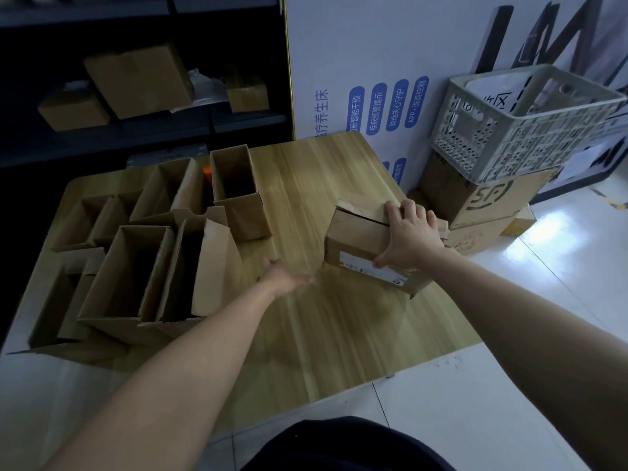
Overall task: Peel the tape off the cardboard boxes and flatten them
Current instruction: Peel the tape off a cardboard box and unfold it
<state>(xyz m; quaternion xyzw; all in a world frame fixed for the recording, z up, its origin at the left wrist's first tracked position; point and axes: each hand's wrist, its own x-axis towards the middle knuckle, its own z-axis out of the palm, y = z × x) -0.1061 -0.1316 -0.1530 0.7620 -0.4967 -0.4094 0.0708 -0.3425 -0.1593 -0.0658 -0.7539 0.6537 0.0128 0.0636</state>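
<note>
Opened boxes [136,266] crowd the left part of the wooden board [323,334], standing upright with their tops open and flaps raised, packed side by side. One taller open box [238,195] stands at the far right edge of that group. Beyond them, far left, a dark shelf [238,124] holds a few more cartons.

Near the middle of the board, the left hand [283,275] hovers just above the wood, fingers spread and loose, holding nothing; it is blurred. It sits between the open boxes and the closed box [356,239], close to that box's near left corner but apart from it.

The closed box rests on the right part of the board, tilted, with a white label [370,270] on its near side. The right hand [411,237] grips it from above, fingers curled over the far top edge and thumb pressed on the near face.

Far right, a grey plastic crate [509,130] sits on stacked cartons [492,198] on the white floor [475,419].
</note>
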